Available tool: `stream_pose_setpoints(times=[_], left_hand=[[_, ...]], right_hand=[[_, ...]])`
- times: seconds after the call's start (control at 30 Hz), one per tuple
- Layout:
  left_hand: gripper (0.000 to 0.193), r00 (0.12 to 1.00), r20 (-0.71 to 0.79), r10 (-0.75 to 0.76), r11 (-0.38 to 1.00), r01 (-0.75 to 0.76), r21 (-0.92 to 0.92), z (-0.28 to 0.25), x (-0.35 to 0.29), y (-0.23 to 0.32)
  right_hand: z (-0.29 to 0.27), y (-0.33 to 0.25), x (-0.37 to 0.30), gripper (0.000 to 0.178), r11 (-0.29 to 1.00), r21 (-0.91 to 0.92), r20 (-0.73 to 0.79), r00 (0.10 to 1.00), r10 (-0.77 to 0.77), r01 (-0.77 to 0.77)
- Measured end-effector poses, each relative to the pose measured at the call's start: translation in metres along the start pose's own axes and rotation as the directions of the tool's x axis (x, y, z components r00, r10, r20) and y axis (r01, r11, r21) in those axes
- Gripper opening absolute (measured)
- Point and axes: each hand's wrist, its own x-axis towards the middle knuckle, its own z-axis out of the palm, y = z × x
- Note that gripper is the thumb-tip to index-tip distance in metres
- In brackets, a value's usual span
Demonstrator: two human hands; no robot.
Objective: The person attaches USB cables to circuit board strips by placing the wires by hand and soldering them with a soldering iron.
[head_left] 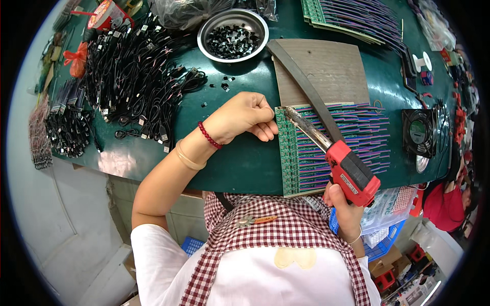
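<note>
On the counter (229, 171), the wired circuit panel (289, 163) seems light, stiff and best held by its edge. The soldering gun (352, 173) is gripped in the right hand (344, 206); the left hand (244, 115) is pinched beside the panel, any contents hidden. Access is partly blocked by a metal bar (306, 86); black cables (132, 76) are heaped leftward.

Lettering on the red tool (353, 174), the orange apron pin (265, 220) and the clear plastic packaging (389, 206).

My bare left hand (246, 118) could pass toward me over glossy green tabletop (237, 166) — rightward, the red-and-black, metal-barrelled pistol-shaped tool (351, 171) bars the way.
</note>
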Motion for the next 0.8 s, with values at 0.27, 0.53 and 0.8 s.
stream_pose_setpoints(times=[0.27, 0.53, 0.8], left_hand=[[0.009, 1.0, 0.015, -0.02, 1.0, 0.02, 0.017, -0.002, 0.002, 0.0], [0.01, 1.0, 0.007, -0.021, 1.0, 0.021, 0.018, -0.002, 0.002, 0.001], [0.01, 1.0, -0.002, -0.012, 1.0, 0.012, 0.012, -0.001, 0.001, 0.0]], right_hand=[[-0.009, 0.009, -0.007, 0.031, 0.985, 0.046, 0.055, 0.985, 0.163, -0.166], [0.002, -0.005, -0.002, 0.019, 0.998, 0.035, -0.05, 0.998, 0.048, -0.046], [0.0, 0.005, -0.005, 0.015, 0.999, -0.004, -0.02, 0.999, 0.046, -0.046]])
